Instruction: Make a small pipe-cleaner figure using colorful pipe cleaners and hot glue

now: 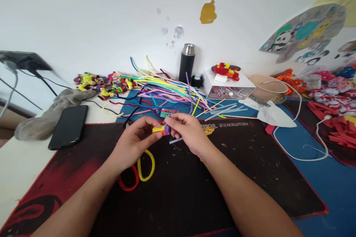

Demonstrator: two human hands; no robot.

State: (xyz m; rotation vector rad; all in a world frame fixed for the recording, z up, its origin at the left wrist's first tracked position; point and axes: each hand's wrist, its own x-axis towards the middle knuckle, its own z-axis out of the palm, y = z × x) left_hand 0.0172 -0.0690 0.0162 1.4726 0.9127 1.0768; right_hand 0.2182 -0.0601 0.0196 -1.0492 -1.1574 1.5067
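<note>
Both hands meet over the dark desk mat (178,192). Between them is a small pipe cleaner piece (159,129) in yellow, orange and purple. My left hand (136,140) pinches its yellow and orange end between thumb and fingers. The purple end sits in the closed fingers of my right hand (187,131), which partly hide it. Under my left hand lie scissors with one red and one yellow handle loop (146,165); their blades are hidden. Just beside my right hand are a pale thin stick (175,140) and a yellow-gold piece (209,130).
Behind the hands spreads a pile of colourful pipe cleaners (169,89). A black thermos (187,63), a white drawer box (229,83) and a beige bowl (268,87) stand along the wall. At left lies a phone (68,126); a white cable (300,157) loops at right.
</note>
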